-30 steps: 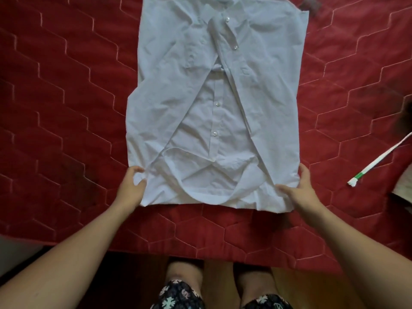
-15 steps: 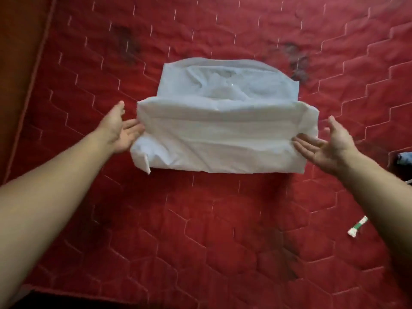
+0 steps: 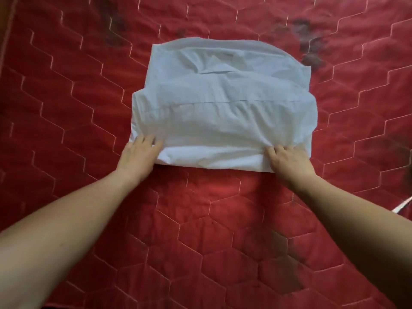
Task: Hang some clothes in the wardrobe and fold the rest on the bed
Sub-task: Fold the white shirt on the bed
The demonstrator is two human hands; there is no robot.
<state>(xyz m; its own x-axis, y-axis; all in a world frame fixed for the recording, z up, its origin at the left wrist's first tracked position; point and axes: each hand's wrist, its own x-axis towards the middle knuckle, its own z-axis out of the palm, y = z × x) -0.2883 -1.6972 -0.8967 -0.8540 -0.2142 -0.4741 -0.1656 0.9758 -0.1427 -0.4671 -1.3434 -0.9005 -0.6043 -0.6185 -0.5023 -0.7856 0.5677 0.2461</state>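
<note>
A: Where is the shirt (image 3: 223,112)?

B: It lies on the red quilted bed (image 3: 200,230), folded into a squat bundle with its collar end farthest from the person. Both hands are at the shirt's near edge.

A: And the grip?

B: The left hand (image 3: 139,157) rests on the shirt's near-left corner. Its fingers (image 3: 153,141) are nearly straight and lie flat on the cloth, holding nothing I can see. The right hand (image 3: 287,159) is at the near-right corner. Its fingers (image 3: 275,151) curl into the fabric, which puckers toward them, so I'd judge it a pinch.

A: Why there?

B: Probably to square the fold, with one corner pinned flat and the other tugged until the layers line up. The near edge sits partly under both hands, and the rest of the shirt lies beyond the fingers.

A: Anything else?

B: A white strip (image 3: 403,205), well to the right of the shirt.
</note>
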